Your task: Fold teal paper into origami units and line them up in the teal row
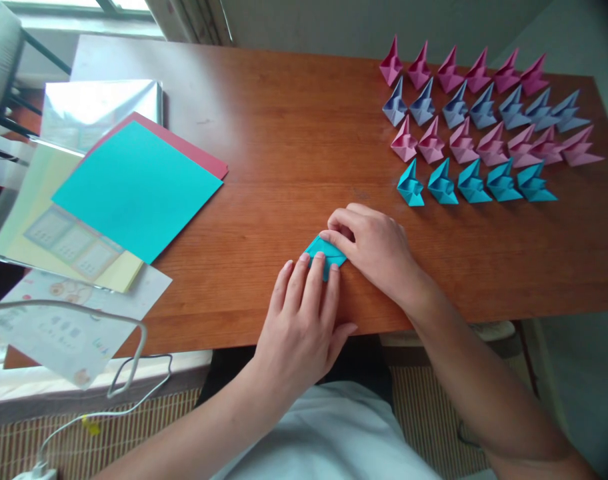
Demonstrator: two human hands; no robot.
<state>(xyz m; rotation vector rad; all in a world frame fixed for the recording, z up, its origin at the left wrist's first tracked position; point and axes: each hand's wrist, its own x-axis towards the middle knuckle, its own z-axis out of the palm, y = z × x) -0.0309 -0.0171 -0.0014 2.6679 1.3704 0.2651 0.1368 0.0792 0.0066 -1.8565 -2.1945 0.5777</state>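
Presently, the left hand (300,327) lies with straight fingers upon a small folded piece of turquoise paper (325,246) near the close edge of the brown wooden desk (284,167), while the right hand (371,241) touches the far side of that piece with its thumb, and I cannot tell whether it pinches. Farther left, a large turquoise paper sheet (139,190) lies partly over a red sheet (204,160); farther right stand four rows of pointed folded-paper figures (463,147), from near to far turquoise, pink, bluish-lilac and magenta.
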